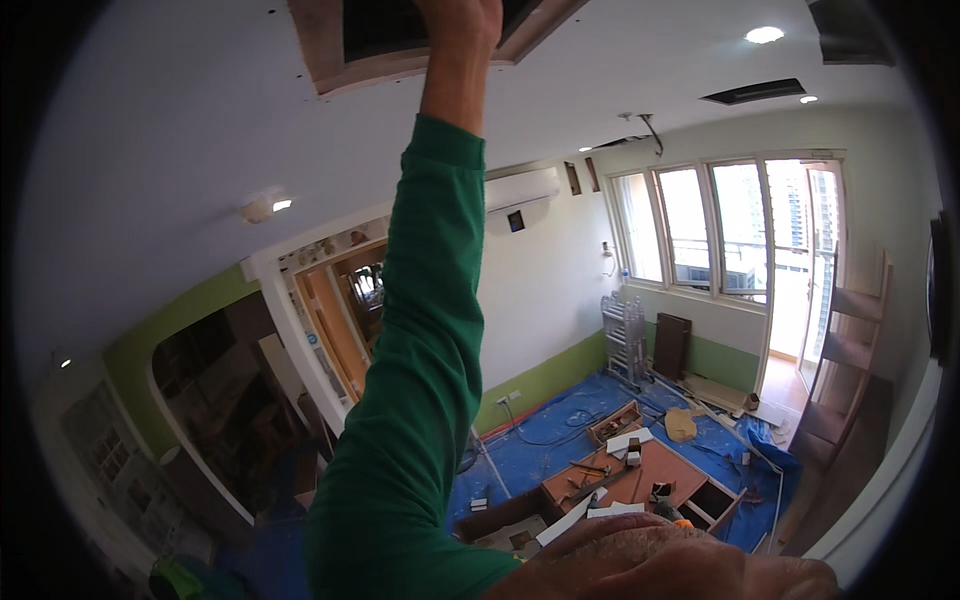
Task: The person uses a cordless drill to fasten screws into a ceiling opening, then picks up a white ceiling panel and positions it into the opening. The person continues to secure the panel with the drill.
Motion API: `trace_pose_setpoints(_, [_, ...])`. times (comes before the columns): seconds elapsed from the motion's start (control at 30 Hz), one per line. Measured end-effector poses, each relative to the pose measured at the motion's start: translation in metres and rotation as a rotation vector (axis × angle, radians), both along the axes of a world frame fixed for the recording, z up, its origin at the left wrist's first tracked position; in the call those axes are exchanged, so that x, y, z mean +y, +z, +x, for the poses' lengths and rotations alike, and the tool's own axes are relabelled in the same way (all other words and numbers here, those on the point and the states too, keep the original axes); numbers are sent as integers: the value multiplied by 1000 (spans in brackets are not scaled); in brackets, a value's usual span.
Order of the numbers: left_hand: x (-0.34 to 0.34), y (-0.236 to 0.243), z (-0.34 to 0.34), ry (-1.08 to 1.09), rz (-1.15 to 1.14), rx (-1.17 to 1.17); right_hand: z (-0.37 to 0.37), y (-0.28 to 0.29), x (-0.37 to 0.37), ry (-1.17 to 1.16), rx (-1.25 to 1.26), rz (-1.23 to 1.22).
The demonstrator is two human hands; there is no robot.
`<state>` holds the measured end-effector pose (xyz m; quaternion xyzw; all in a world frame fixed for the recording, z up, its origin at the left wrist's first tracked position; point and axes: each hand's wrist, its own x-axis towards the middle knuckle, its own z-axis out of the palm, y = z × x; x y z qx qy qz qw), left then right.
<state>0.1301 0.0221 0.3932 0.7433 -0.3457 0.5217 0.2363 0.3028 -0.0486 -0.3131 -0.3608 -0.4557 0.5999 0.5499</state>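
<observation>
1. Green sleeve [435, 260], long, up from the lower edge through mid-view; bent low down, then near upright, leaning slightly right toward the top.
2. Beyond the cuff: bare wrist, then left hand [465, 18], cut off by the upper edge. Fingers out of view; cannot tell whether clenched, released or grasping anything.
3. Right hand out of view; cannot tell its state.
4. Nearest to the left hand: wood-edged ceiling opening [380, 73], overhead at top centre, dark inside. Seen overlapping the near rim; cannot tell whether touching.
5. Near rim of the opening running left to right, rising a little toward the right; left side pointing up and slightly left, right side slanting up and right. Far end cropped; cannot tell the long axis.
6. Same ceiling, farther right: narrow dark slot [753, 91], long axis roughly left to right, near a lit round lamp [765, 35].
7. Far wall: white air conditioner [522, 190] high up, lengthwise along the wall; windows [685, 230] to the right.
8. Below: blue sheeting [545, 445] over the floor. On top, folded metal ladder [623, 335] upright by the far corner, dark brown panel [671, 345] upright just beside.
9. Nearer, low centre-right: reddish-brown cabinet [660, 470] lying flat, with pale strips and loose pieces on top.
10. Right side: tall brown shelving [850, 330], leaning in view through lens bend.
</observation>
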Motion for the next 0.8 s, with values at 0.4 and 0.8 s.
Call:
trace_pose_setpoints(0.4, [-37, -4, -27, 160, 178, -161, -27, 3, 4, 183, 10, 14])
trace_pose_setpoints(0.8, [-29, -13, -16, 136, 113, -174, -30, -4, 6, 218, 35, -24])
